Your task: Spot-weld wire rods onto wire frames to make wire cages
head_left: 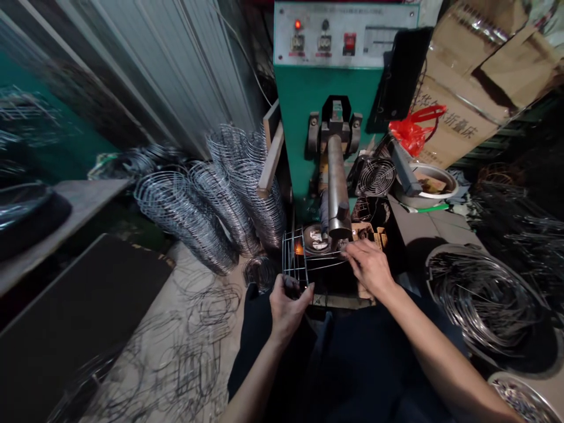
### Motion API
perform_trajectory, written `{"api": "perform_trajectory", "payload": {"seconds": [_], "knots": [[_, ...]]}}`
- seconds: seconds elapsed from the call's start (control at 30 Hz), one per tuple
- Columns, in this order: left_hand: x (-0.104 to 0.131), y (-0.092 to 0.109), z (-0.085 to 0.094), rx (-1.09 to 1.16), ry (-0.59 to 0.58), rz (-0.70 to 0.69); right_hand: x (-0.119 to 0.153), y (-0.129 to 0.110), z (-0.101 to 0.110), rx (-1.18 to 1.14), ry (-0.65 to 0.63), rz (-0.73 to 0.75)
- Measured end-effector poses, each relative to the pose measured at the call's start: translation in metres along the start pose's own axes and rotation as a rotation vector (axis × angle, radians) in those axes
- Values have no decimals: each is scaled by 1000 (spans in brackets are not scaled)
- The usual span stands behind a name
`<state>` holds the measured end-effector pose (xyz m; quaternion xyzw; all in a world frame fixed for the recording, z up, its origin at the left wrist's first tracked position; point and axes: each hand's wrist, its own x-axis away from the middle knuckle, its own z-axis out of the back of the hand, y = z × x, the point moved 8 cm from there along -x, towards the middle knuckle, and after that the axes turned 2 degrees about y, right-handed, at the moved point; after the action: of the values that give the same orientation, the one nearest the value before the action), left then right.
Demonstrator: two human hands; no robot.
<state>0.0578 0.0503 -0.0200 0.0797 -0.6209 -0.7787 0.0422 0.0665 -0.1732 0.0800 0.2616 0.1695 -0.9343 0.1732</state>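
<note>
In the head view my left hand [288, 305] grips the lower end of a small wire rack [294, 255], its thumb and fingers around the wires. My right hand [368, 264] pinches at the right end of a thin wire [328, 261] that runs from the rack, just under the thick metal arm [338, 188] of a green machine [291, 94]. The fingertips are close to the arm's lower tip, and the exact contact there is too small to tell. A small orange glow shows behind the rack.
Stacks of wire rings [180, 217] stand left of the machine, with loose wire pieces [194, 358] on the floor. At right are a metal bowl [403, 197], a basin of curved wires [440, 258], a cardboard box [467, 88] and a red plastic bag [408, 138].
</note>
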Motion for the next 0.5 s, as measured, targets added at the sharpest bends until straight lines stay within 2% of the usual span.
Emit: {"api": "perform_trajectory", "payload": {"seconds": [0.13,0.27,0.33,0.43,0.5], "knots": [[-7,-1,-1,-4,0,-15,-6,1,-1,-70,16,-27],[-8,4,-4,-71,-18,-34,2,6,13,-373,44,-147],[-5,7,-2,-85,-26,-34,17,25,26,-489,102,-277],[9,2,5,40,-67,25,59,73,39,-447,186,-519],[24,-9,8,204,-147,143,94,103,35,-402,139,-671]]}}
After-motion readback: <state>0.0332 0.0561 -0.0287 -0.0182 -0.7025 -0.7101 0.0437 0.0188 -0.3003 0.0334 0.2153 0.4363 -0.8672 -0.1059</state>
